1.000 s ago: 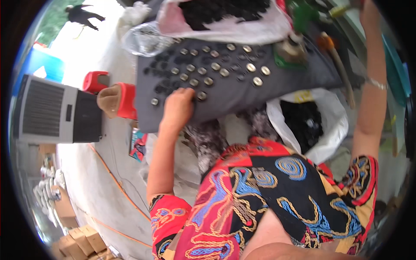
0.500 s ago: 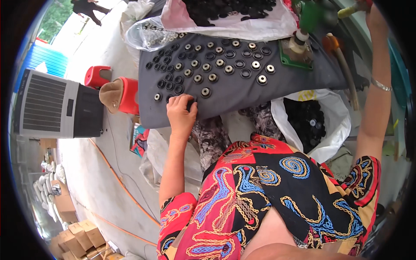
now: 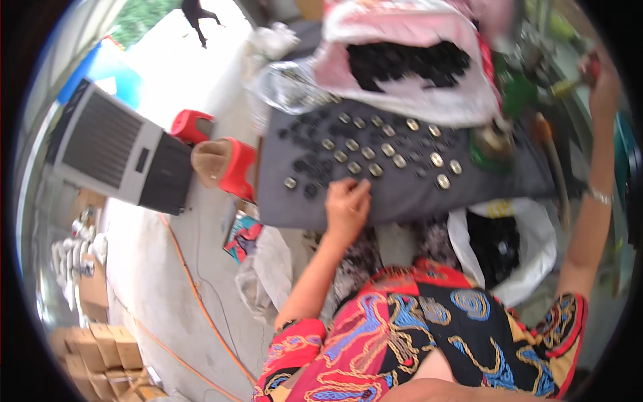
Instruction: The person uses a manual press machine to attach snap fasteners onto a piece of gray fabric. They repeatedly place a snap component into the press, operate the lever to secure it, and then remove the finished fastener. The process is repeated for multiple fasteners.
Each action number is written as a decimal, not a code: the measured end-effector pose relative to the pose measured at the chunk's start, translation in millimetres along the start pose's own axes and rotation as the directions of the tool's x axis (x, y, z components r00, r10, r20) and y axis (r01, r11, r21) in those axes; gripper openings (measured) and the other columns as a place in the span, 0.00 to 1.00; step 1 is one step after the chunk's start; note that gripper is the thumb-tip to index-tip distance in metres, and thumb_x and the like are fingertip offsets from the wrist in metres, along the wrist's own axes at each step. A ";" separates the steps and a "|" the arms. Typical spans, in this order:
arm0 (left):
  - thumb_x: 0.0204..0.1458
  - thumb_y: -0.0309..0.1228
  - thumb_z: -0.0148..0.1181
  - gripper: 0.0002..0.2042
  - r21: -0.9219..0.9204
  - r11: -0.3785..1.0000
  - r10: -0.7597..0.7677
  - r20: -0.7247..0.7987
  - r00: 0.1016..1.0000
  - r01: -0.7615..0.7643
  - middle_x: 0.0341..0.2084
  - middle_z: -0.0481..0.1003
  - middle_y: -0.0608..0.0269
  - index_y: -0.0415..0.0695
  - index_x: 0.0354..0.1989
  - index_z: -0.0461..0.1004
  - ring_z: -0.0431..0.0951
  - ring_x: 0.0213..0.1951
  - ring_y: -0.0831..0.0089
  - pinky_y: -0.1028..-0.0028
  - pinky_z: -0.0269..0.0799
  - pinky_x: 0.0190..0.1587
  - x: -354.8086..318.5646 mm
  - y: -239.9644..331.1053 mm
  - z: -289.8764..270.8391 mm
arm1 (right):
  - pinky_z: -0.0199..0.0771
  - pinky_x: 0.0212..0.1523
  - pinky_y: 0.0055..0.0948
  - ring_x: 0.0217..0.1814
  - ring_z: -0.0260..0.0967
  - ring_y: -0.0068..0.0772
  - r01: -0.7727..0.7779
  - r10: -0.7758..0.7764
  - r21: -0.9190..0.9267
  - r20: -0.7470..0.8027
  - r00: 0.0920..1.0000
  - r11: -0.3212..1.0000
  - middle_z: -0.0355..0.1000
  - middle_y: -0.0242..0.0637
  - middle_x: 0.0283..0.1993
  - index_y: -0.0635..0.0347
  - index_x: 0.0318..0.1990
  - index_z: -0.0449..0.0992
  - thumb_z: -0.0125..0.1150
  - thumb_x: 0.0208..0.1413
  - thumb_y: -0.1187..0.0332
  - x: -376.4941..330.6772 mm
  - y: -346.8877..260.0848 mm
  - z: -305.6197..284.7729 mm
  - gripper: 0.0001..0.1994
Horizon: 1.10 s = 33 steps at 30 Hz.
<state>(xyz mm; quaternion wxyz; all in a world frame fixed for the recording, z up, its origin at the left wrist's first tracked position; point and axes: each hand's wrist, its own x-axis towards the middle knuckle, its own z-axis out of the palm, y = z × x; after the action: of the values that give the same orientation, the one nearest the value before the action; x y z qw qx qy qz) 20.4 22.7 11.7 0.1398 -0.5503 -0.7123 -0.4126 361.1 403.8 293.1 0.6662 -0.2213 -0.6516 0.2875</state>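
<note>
My left hand (image 3: 346,206) rests on the near edge of a grey cloth-covered table (image 3: 402,194), fingers curled, right beside several small round metal caps (image 3: 375,170) laid in rows. Dark round pieces (image 3: 315,164) lie in rows to their left. My right hand (image 3: 603,87) is raised at the far right by a red-handled tool (image 3: 586,67); blur hides whether it grips it. A bracelet (image 3: 598,195) sits on that wrist.
A pink-white bag of black pieces (image 3: 408,63) lies at the table's back. A white bag of black pieces (image 3: 502,248) hangs below the table. Red stools (image 3: 234,167), a grey cooler (image 3: 114,154), orange cable (image 3: 194,281) and cardboard boxes (image 3: 100,355) stand left.
My left hand has slid right along the table's near edge toward the metal caps. The view has shifted, and my right arm is raised higher at the right.
</note>
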 end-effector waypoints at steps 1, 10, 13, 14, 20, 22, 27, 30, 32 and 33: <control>0.41 0.22 0.67 0.16 0.000 1.000 0.021 -0.021 1.000 -0.021 0.40 0.77 0.53 0.44 0.41 0.82 0.76 0.41 0.56 0.63 0.74 0.43 2.0 -0.4 2.0 | 0.68 0.35 0.28 0.27 0.64 0.26 -0.023 0.023 0.044 0.014 1.000 0.999 0.65 0.33 0.25 0.63 0.33 0.71 0.51 0.62 0.63 3.1 8.1 -7.6 0.11; 0.40 0.24 0.69 0.17 0.076 0.991 0.110 -0.029 0.994 -0.107 0.39 0.76 0.53 0.46 0.43 0.80 0.75 0.40 0.56 0.60 0.71 0.42 -7.4 -3.1 2.2 | 0.70 0.37 0.27 0.27 0.64 0.25 -0.103 0.109 0.132 -0.042 0.993 0.986 0.65 0.33 0.24 0.65 0.35 0.73 0.53 0.64 0.61 -11.4 2.2 13.2 0.14; 0.39 0.24 0.70 0.17 0.102 0.987 0.132 -0.028 0.991 -0.128 0.38 0.76 0.54 0.46 0.41 0.80 0.75 0.40 0.56 0.61 0.71 0.41 -4.3 1.4 1.2 | 0.70 0.38 0.28 0.27 0.64 0.26 -0.091 0.091 0.105 0.006 0.996 0.990 0.66 0.34 0.25 0.66 0.35 0.73 0.53 0.65 0.61 -8.0 8.1 -0.6 0.14; 0.39 0.24 0.70 0.16 0.116 0.984 0.137 -0.026 0.990 -0.133 0.38 0.77 0.54 0.45 0.40 0.80 0.76 0.40 0.56 0.61 0.72 0.41 -3.9 2.4 0.5 | 0.70 0.38 0.28 0.28 0.65 0.26 -0.092 0.090 0.096 0.023 0.996 0.991 0.66 0.34 0.25 0.66 0.35 0.73 0.53 0.65 0.61 -7.1 9.7 -4.4 0.15; 0.40 0.23 0.70 0.16 0.098 0.990 0.097 0.010 0.995 -0.097 0.36 0.76 0.54 0.45 0.41 0.81 0.76 0.39 0.56 0.62 0.72 0.40 -5.7 -2.8 0.6 | 0.72 0.40 0.30 0.30 0.68 0.27 0.014 -0.015 -0.036 -0.013 1.000 0.999 0.70 0.38 0.28 0.67 0.37 0.73 0.49 0.66 0.64 -18.3 -1.7 12.1 0.14; 0.41 0.22 0.69 0.18 -0.034 0.999 0.017 0.009 1.000 -0.017 0.36 0.76 0.52 0.44 0.44 0.79 0.75 0.39 0.54 0.60 0.72 0.41 1.4 8.3 5.0 | 0.74 0.41 0.31 0.30 0.69 0.30 0.019 -0.024 -0.087 -0.051 0.998 0.996 0.71 0.40 0.29 0.68 0.36 0.73 0.46 0.66 0.67 -16.7 -15.0 13.8 0.13; 0.45 0.19 0.68 0.20 -0.366 0.925 -0.091 0.040 0.995 0.100 0.40 0.80 0.55 0.38 0.49 0.76 0.79 0.42 0.69 0.71 0.74 0.47 57.8 79.3 45.5 | 0.68 0.15 0.26 0.14 0.64 0.26 -0.036 0.044 0.145 -0.057 0.997 0.989 0.66 0.35 0.18 0.60 0.27 0.71 0.51 0.60 0.64 -1.6 -5.1 39.8 0.12; 0.44 0.23 0.70 0.25 -0.495 0.865 -0.012 0.146 0.989 0.084 0.38 0.81 0.55 0.39 0.54 0.72 0.80 0.39 0.70 0.72 0.74 0.46 99.0 108.9 106.6 | 0.68 0.14 0.26 0.14 0.64 0.26 -0.059 0.074 0.170 -0.079 0.994 0.984 0.66 0.35 0.17 0.60 0.27 0.72 0.52 0.60 0.64 3.5 -3.2 38.1 0.12; 0.42 0.25 0.72 0.28 -0.465 0.883 0.015 0.167 0.986 0.065 0.37 0.81 0.53 0.39 0.55 0.71 0.81 0.37 0.67 0.71 0.75 0.43 120.0 127.8 141.0 | 0.68 0.14 0.25 0.14 0.64 0.26 -0.046 0.060 0.181 -0.071 0.996 0.982 0.66 0.35 0.17 0.61 0.27 0.72 0.52 0.60 0.64 2.6 -1.1 35.8 0.12; 0.41 0.25 0.72 0.29 -0.472 0.880 0.028 0.165 0.986 0.055 0.36 0.80 0.52 0.39 0.55 0.71 0.81 0.37 0.67 0.70 0.75 0.43 127.5 134.2 158.3 | 0.68 0.14 0.25 0.14 0.64 0.26 -0.056 0.069 0.173 -0.068 0.995 0.983 0.66 0.35 0.17 0.61 0.27 0.72 0.52 0.60 0.64 3.0 -0.2 34.0 0.12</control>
<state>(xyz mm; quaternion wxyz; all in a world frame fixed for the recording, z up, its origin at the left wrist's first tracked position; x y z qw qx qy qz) 136.1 232.6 55.0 -0.0623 -0.5954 -0.6025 -0.5278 327.2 402.9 297.2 0.6970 -0.1943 -0.5920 0.3548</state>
